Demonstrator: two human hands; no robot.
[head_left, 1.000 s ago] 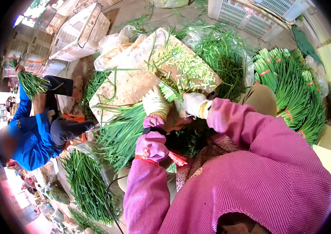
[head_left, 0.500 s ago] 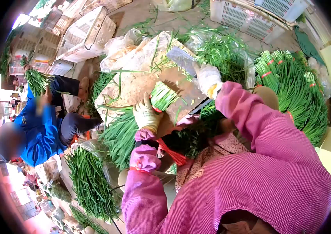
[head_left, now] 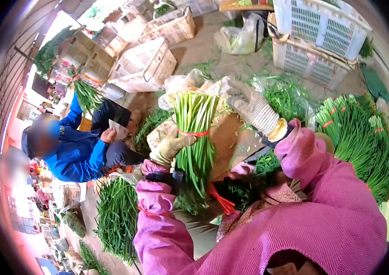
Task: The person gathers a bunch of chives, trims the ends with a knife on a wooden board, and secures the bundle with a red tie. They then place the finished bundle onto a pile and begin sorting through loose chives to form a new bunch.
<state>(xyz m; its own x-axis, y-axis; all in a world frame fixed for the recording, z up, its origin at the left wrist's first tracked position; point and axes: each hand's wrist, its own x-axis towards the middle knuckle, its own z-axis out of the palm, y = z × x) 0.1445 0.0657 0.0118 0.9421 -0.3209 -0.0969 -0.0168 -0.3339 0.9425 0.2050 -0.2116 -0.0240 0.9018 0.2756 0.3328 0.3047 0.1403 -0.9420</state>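
Observation:
My gloved left hand (head_left: 172,147) is wrapped round a bunch of garlic chives (head_left: 194,158) at its red band (head_left: 193,134). The pale cut stems point up and the green leaves hang down past my wrist. To the right, my gloved right hand (head_left: 255,106) is raised over the chopping board (head_left: 231,137) with its fingers stretched out. Nothing shows in that hand. No knife can be made out now. Several red ties (head_left: 222,200) hang near my lap.
Banded chive bunches (head_left: 357,142) are piled at the right, and loose chives (head_left: 117,215) lie at lower left. Green trimmings (head_left: 282,98) lie beyond the board. Plastic crates (head_left: 311,62) stand behind. A person in blue (head_left: 73,146) sits at the left holding chives.
The chive bunch has come up off the board and now stands upright in my left hand. My right hand has let go of the knife and its fingers have spread. The view has shifted.

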